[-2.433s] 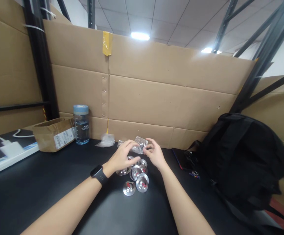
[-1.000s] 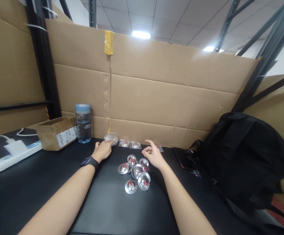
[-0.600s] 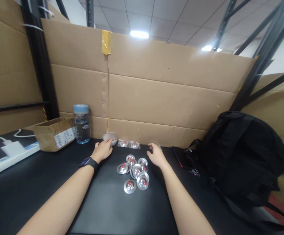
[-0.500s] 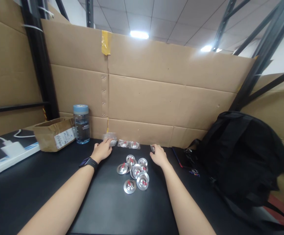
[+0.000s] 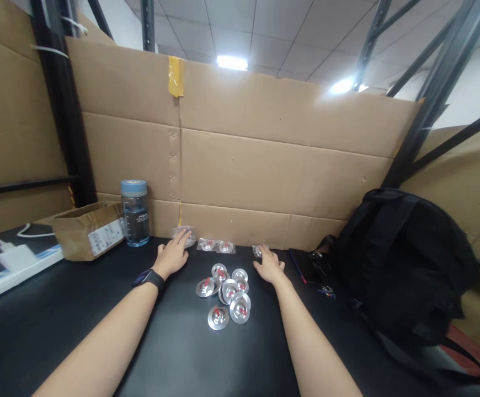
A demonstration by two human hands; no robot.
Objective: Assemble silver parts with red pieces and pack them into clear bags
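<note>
1. The left hand (image 5: 175, 255) lies flat and open, palm down on the black tabletop (image 5: 99, 309), its fingertips on a crumpled clear plastic bag (image 5: 183, 234) at the foot of the cardboard wall (image 5: 265, 165); it grips nothing.
2. The right hand (image 5: 269, 265) also lies palm down with fingers loosely spread, their tips at a small clear packet (image 5: 259, 250); I cannot tell whether it pinches the packet.
3. 2.4 seconds ago both hands held one clear packet together above the discs; now they are apart and down on the table, and a two-disc sealed strip (image 5: 216, 246) lies between them by the wall.
4. Counted: about eight loose silver metal discs with red centres (image 5: 225, 294) cluster between the wrists.
5. One black smartwatch (image 5: 148, 278) sits on the left wrist.
6. Further out: one blue-capped water bottle (image 5: 134, 212), one cardboard box (image 5: 89, 229), one white power strip (image 5: 12, 264), one black backpack (image 5: 401, 259).
</note>
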